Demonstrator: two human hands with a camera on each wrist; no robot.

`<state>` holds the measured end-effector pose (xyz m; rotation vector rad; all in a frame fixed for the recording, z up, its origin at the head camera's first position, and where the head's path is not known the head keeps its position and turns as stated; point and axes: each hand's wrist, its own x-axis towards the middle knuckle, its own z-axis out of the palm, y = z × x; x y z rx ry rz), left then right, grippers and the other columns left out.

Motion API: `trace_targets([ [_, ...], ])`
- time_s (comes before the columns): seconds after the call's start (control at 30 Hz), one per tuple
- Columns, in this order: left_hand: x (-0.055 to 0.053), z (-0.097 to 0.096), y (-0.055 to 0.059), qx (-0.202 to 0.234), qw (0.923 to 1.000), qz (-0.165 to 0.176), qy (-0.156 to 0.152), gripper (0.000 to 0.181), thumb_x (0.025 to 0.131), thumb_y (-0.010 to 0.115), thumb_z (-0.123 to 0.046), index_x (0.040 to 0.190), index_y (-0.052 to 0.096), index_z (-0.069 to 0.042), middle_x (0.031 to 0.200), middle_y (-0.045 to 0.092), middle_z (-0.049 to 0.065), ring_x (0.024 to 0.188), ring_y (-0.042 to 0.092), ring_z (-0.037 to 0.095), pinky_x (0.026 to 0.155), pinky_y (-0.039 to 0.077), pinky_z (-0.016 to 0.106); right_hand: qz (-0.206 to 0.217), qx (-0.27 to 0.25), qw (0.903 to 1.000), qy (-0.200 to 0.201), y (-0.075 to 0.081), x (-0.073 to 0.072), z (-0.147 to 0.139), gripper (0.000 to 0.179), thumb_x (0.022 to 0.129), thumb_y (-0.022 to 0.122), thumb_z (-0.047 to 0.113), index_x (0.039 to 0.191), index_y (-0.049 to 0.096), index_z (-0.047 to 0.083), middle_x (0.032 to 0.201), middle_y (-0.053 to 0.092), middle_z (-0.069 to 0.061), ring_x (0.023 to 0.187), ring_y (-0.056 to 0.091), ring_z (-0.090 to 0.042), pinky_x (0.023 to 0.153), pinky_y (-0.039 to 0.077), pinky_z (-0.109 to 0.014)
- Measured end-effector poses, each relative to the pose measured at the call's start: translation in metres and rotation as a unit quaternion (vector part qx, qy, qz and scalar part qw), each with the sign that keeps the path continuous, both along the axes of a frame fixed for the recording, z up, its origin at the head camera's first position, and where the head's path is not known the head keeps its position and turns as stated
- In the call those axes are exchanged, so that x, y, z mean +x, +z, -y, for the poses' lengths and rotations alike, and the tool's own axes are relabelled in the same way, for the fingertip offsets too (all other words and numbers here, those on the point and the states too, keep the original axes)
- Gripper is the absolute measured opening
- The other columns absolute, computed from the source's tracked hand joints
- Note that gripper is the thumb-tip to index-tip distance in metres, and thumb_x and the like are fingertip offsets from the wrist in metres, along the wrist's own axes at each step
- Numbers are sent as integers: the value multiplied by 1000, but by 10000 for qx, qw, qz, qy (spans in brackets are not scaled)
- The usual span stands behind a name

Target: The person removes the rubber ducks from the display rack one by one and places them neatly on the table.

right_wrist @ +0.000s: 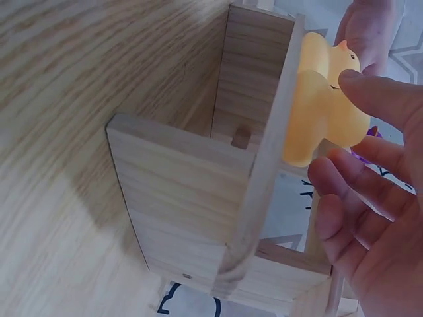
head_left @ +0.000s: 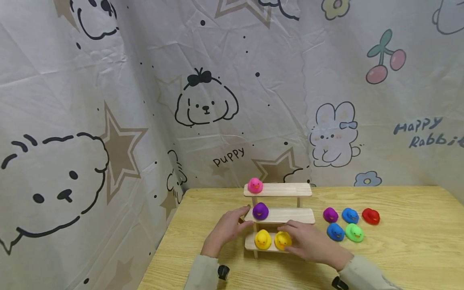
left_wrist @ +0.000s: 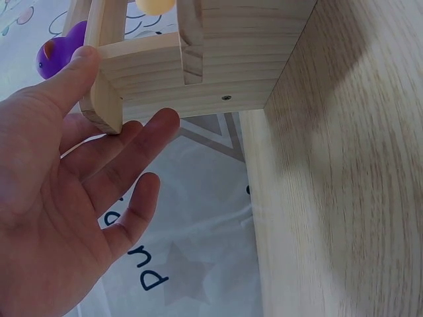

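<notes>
A small three-tier wooden shelf (head_left: 290, 216) stands on the table. My left hand (head_left: 226, 228) grips the left end of its middle tier, thumb on one side and index finger behind, as the left wrist view shows. Beside that thumb sits a purple rubber duck (head_left: 260, 211). On the bottom tier are two yellow ducks: a left one (head_left: 262, 239) standing free, and a right one (head_left: 282, 241) that my right hand (head_left: 311, 243) holds between thumb and fingers. This right duck (right_wrist: 320, 105) rests upright against the tier. A pink duck (head_left: 255, 185) occupies the top tier's left end.
Right of the shelf, several loose ducks lie on the wooden table (head_left: 406, 249): a magenta one (head_left: 330, 215), two blue ones (head_left: 350, 216), a red one (head_left: 371, 216) and a green one (head_left: 354, 233). A printed cloth (head_left: 275, 121) hangs behind and at the left.
</notes>
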<state>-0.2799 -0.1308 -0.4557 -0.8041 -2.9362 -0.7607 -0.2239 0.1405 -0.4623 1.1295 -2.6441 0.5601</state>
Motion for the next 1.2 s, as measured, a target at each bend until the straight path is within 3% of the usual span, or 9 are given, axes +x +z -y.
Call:
trace_targets([
  [0.4,2,-1,1,-3,10000,-16,-21,60,94,55,-43,142,44,-10,141,47,7,93,63,12,87,51,28,-150,29,9999,63,-7,-1,4,36,80,76,31,109,65,12,100,60,7,86,58,-8,76,53,-30],
  [0.87,2,-1,1,28,10000,0,-27,60,94,55,-41,141,44,-7,141,47,8,93,63,13,87,51,29,171,37,9998,13,-5,1,5,32,79,78,30,105,64,17,98,58,10,85,54,-6,76,53,-31],
  [1.2,1,0,-1,-11,10000,-57,-28,60,94,56,-41,141,45,-7,141,47,7,92,63,12,86,51,28,-126,-107,9997,169,-7,2,3,32,76,80,28,102,65,17,95,57,10,84,54,-6,74,52,-30],
])
